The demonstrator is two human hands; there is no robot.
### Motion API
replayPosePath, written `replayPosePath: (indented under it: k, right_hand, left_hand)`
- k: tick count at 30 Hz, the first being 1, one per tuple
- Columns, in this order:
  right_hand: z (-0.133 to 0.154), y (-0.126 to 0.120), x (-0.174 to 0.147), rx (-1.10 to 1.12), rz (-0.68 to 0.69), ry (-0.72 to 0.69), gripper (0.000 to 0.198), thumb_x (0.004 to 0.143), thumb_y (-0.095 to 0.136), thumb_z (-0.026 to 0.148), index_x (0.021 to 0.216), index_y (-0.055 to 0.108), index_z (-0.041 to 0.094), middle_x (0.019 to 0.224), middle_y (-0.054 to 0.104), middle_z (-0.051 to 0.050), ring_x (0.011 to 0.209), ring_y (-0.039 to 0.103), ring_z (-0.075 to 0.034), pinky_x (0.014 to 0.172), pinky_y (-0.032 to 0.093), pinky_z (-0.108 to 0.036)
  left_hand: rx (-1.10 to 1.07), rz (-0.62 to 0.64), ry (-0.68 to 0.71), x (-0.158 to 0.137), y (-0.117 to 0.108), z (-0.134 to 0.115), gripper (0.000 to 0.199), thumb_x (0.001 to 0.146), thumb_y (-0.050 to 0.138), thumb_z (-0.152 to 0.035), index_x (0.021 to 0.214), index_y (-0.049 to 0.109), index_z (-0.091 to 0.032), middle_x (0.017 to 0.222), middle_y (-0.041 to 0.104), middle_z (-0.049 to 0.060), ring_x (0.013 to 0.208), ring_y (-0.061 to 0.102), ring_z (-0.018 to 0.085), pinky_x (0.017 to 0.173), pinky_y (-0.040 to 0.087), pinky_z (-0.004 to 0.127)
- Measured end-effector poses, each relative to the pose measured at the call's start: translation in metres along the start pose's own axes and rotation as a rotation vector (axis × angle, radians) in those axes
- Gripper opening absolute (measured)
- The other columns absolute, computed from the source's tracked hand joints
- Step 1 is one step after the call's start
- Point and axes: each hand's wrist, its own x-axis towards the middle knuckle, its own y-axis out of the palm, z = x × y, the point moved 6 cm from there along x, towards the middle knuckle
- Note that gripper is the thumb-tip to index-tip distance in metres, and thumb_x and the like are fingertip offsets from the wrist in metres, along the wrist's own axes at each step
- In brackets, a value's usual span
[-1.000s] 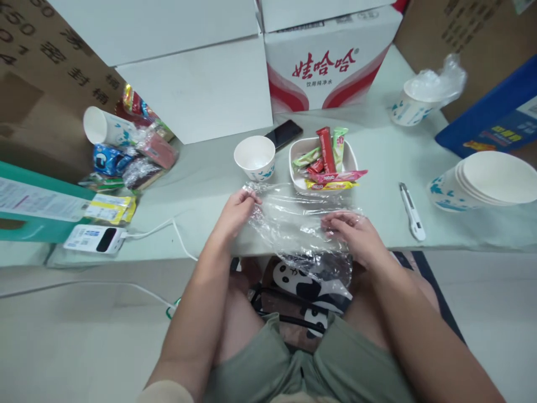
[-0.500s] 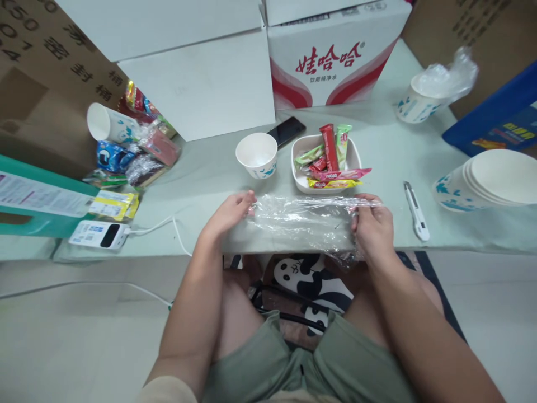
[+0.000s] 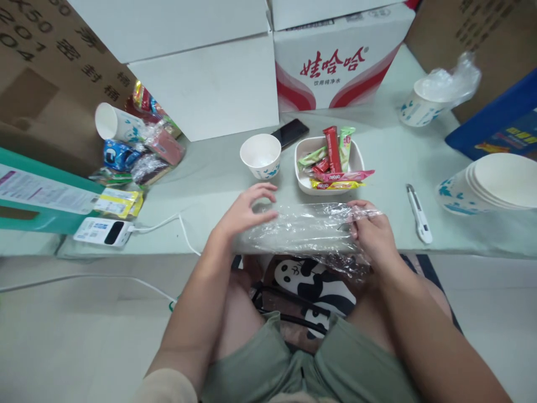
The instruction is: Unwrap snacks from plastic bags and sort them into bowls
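A clear plastic bag (image 3: 306, 226) lies crumpled along the table's near edge, part of it hanging over. My right hand (image 3: 371, 226) is closed on the bag's right end. Over its left end, my left hand (image 3: 249, 212) is open, thumb and fingers apart with nothing between them. Just beyond that hand stands a white paper cup (image 3: 260, 157) with blue print. To the cup's right, a white square bowl (image 3: 298, 176) holds several wrapped snack bars, among them a red bar (image 3: 332, 150) and a yellow bar (image 3: 339, 185).
A white utility knife (image 3: 418, 214) and stacked paper cups (image 3: 457, 187) lie at the right. Behind the bowl are a phone (image 3: 293, 132) and a white carton (image 3: 335, 73). A white power bank (image 3: 103, 232) with its cable and a snack pile (image 3: 142, 151) are at left.
My left hand has let go of the bag's left end and its fingers have spread. The bag has sagged somewhat, while my right hand keeps its hold.
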Motion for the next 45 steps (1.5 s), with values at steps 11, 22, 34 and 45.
replayPosePath:
  k: [11, 22, 34, 45]
  right_hand:
    - [0.005, -0.001, 0.009, -0.03, -0.021, -0.056, 0.035, 0.076, 0.069, 0.051, 0.092, 0.062, 0.021, 0.059, 0.054, 0.006, 0.036, 0.035, -0.007, 0.033, 0.025, -0.023]
    - [0.005, -0.008, 0.01, -0.181, 0.051, -0.1, 0.041, 0.076, 0.068, 0.059, 0.09, 0.065, 0.02, 0.056, 0.056, 0.004, 0.04, 0.04, -0.01, 0.035, 0.03, -0.024]
    - [0.009, -0.007, 0.006, -0.093, -0.018, -0.129, 0.039, 0.079, 0.066, 0.061, 0.086, 0.063, 0.022, 0.055, 0.054, 0.005, 0.04, 0.039, -0.01, 0.036, 0.03, -0.024]
    - [0.017, -0.008, 0.006, -0.106, -0.032, -0.302, 0.028, 0.074, 0.074, 0.044, 0.087, 0.064, 0.022, 0.07, 0.064, 0.001, 0.062, 0.058, -0.015, 0.06, 0.048, -0.028]
  left_hand:
    - [-0.096, -0.173, -0.091, -0.012, -0.013, 0.0, 0.021, 0.087, 0.062, -0.038, 0.084, 0.073, -0.02, 0.123, 0.073, 0.012, 0.116, 0.067, 0.027, 0.107, 0.049, 0.047]
    - [-0.624, -0.566, -0.518, -0.014, -0.028, 0.032, 0.023, 0.076, 0.07, -0.039, 0.071, 0.067, -0.018, 0.073, 0.071, 0.004, 0.071, 0.065, 0.015, 0.065, 0.052, 0.023]
    - [-0.695, -0.123, -0.629, -0.008, -0.002, 0.03, 0.052, 0.052, 0.092, -0.024, 0.095, 0.066, -0.015, 0.076, 0.073, 0.002, 0.061, 0.064, 0.012, 0.054, 0.048, 0.021]
    - [-0.682, -0.179, -0.603, -0.006, -0.001, 0.03, 0.023, 0.064, 0.081, -0.025, 0.077, 0.065, -0.016, 0.078, 0.074, 0.005, 0.071, 0.07, 0.016, 0.064, 0.055, 0.025]
